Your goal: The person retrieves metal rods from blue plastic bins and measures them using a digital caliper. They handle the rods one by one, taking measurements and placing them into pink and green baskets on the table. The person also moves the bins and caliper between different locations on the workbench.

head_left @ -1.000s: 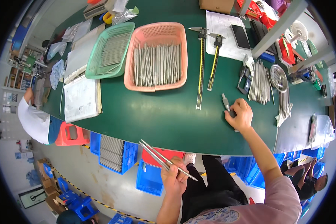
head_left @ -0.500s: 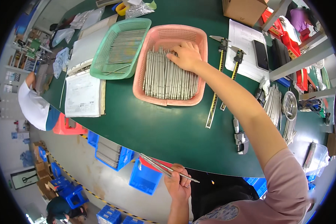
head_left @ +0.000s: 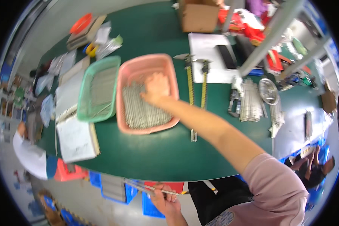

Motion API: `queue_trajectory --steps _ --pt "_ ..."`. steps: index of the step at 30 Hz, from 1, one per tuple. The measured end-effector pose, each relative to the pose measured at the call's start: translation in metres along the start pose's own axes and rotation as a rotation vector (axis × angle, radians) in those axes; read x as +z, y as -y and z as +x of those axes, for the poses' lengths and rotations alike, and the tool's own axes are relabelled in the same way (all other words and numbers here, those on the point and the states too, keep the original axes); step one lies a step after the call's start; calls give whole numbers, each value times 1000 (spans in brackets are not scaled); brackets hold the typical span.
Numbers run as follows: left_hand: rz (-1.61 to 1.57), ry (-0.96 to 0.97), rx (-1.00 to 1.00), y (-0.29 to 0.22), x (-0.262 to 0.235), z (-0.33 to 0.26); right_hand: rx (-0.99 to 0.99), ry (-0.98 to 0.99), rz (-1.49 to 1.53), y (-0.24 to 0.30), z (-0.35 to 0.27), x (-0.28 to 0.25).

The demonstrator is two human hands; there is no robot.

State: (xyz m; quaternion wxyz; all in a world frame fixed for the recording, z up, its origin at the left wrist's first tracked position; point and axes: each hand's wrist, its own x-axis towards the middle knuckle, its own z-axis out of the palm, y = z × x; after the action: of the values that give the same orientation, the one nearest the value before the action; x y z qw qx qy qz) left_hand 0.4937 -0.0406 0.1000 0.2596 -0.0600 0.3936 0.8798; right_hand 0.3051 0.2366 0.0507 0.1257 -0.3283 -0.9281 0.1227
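Note:
My right hand (head_left: 155, 89) reaches across the green table (head_left: 147, 158) into a pink basket (head_left: 165, 64) and rests on the pile of thin metal rods (head_left: 141, 113) inside it; whether it grips any I cannot tell. My left hand (head_left: 164, 197) is below the table's near edge, closed on a few long metal rods (head_left: 139, 185) that stick out to the left.
A green basket (head_left: 87, 113) with more rods stands left of the pink one, papers (head_left: 77, 137) lie in front of it. Two long calipers (head_left: 197, 86) lie right of the pink basket, rod bundles (head_left: 250, 105) further right. A cardboard box (head_left: 197, 17) is at the back. Another person (head_left: 30, 158) sits at left.
My right hand stays in the pink basket, now lower on the rod pile. My left hand keeps holding the rods below the table edge. The view has shifted.

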Motion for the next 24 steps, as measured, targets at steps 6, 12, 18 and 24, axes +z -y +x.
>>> queue_trajectory --steps 6,12,18,24 --pt "-49 33 -46 7 1 -5 147 163 22 6 0 1" --pt "-91 34 -34 -27 15 -9 134 261 94 4 3 -9" --pt "-242 -22 -266 -72 63 8 148 330 856 -19 -16 -33" --pt "-272 177 -331 -77 124 12 -229 -224 1440 0 -144 -173"
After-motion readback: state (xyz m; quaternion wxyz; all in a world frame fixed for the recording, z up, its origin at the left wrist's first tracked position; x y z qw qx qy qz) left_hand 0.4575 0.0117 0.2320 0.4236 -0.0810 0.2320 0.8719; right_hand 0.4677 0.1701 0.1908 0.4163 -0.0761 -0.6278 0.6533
